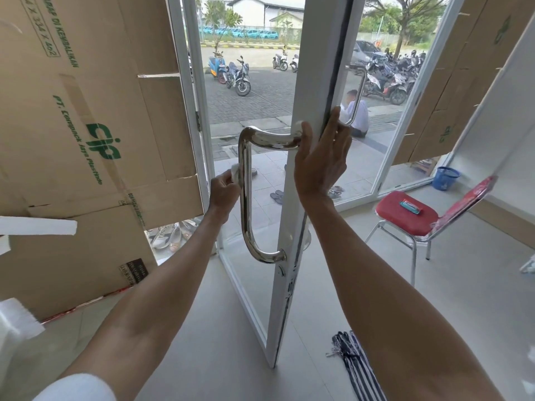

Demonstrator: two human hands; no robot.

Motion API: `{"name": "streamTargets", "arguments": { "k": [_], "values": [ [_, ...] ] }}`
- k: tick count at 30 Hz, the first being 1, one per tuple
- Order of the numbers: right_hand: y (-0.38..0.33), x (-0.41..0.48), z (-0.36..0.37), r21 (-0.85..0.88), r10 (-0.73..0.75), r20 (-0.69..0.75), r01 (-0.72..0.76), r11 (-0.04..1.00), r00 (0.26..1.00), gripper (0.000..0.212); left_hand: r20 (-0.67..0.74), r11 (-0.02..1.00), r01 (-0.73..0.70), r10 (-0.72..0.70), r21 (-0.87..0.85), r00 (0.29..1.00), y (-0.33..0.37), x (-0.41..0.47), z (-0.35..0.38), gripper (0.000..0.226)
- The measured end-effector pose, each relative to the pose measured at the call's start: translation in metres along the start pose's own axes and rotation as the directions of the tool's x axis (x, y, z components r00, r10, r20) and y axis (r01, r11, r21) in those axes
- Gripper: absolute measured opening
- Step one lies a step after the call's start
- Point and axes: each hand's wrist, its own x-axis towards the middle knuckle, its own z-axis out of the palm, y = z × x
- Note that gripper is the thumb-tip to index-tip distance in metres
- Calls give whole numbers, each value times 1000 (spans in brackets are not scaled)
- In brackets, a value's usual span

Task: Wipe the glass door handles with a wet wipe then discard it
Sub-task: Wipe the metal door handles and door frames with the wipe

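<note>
One wet wipe (235, 172) pinched in left hand (224, 193) at handle (246, 215), right hand (321, 160) spread on door edge (289, 285); chair (405, 219), perhaps wipe pack (410, 206).

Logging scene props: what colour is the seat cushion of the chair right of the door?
Red. The chair seat shows best in the head view, the only one given.
</note>
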Motion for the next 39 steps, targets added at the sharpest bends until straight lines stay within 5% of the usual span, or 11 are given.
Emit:
{"name": "streamTargets", "arguments": {
  "k": [5,13,17,20,25,30,35,39],
  "values": [
    [1,1,-1,-11,-12,-1,12,1000,1000,56,14,988,126,-128,91,992,-28,-1,-1,38],
    [0,0,-3,-14,-14,3,14,1000,1000,55,-26,998,-19,17,-63,1000,16,9,2,25],
    [-2,1,-4,-11,-20,3,20,1000,1000,55,27,992,69,-66,-104,997,13,3,0,45],
    [-1,1,-4,-15,-23,8,23,1000,1000,55,19,981,3,1,-194,1000,26,0,1,53],
    [-3,-1,-5,-8,-12,5,13,1000,1000,55,22,955,-91,102,-282,995,36,13,-7,44],
    [-3,0,-6,-4,-20,12,20,1000,1000,55,30,952,40,-33,-303,999,26,8,-10,35],
    [-3,-1,-5,-6,-15,8,15,1000,1000,55,24,947,-135,148,-291,989,47,20,-8,56],
    [-2,0,-3,-11,-2,22,2,1000,1000,55,3,956,-283,284,-76,959,60,32,-9,54]
  ]
}}
